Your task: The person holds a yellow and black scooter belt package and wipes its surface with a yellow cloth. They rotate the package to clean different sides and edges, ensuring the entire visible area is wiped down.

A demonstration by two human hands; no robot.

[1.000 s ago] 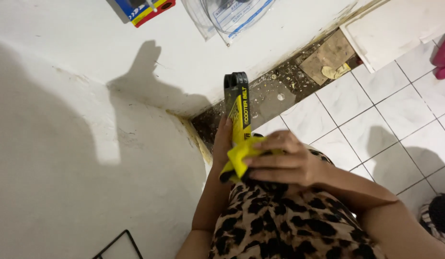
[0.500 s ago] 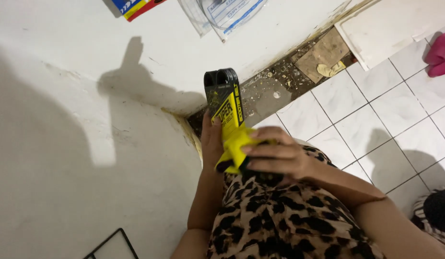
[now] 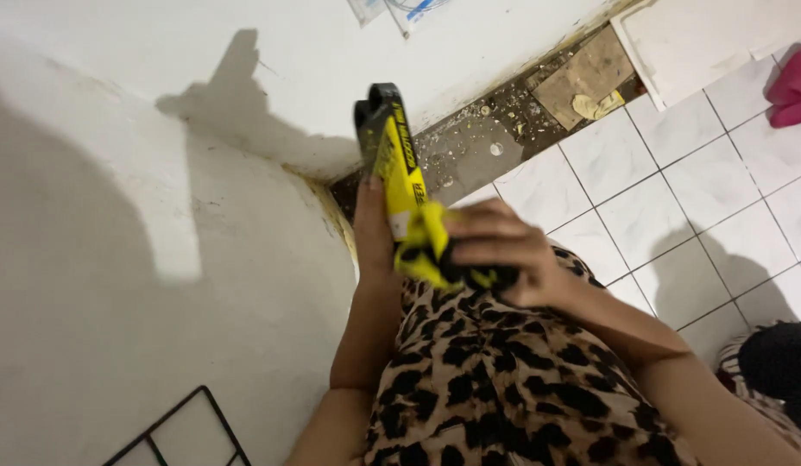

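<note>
The person is holding a yellow-and-black power tool (image 3: pixel 399 173) upright over their lap, its black nose pointing up toward the white wall (image 3: pixel 116 259). The left hand (image 3: pixel 375 233) is lying along the tool's left flank, fingers together and stretched up the body with one fingertip showing near the yellow panel; it looks pressed on, though whether the thumb is wrapping round the back I cannot tell. The right hand (image 3: pixel 504 250) is curled over the tool's lower end, fingers bunched and closed on the black and yellow base, slightly blurred as if working at it.

The tool is sitting just above the leopard-print garment (image 3: pixel 495 388) and in front of the strip of broken, rubble-strewn floor (image 3: pixel 495 138), which is running along the wall's foot beyond the tool. To the tool's right, white floor tiles (image 3: pixel 677 190) are spreading out, with a pink thing (image 3: pixel 793 86) at the far edge. Below and left of the tool a black wire frame (image 3: pixel 185 431) is leaning into view.

To my eye, the work at the base would go best with the left hand keeping the body steady and straight, clear of the nose, while the right hand is turning or pulling squarely, not at a slant.
</note>
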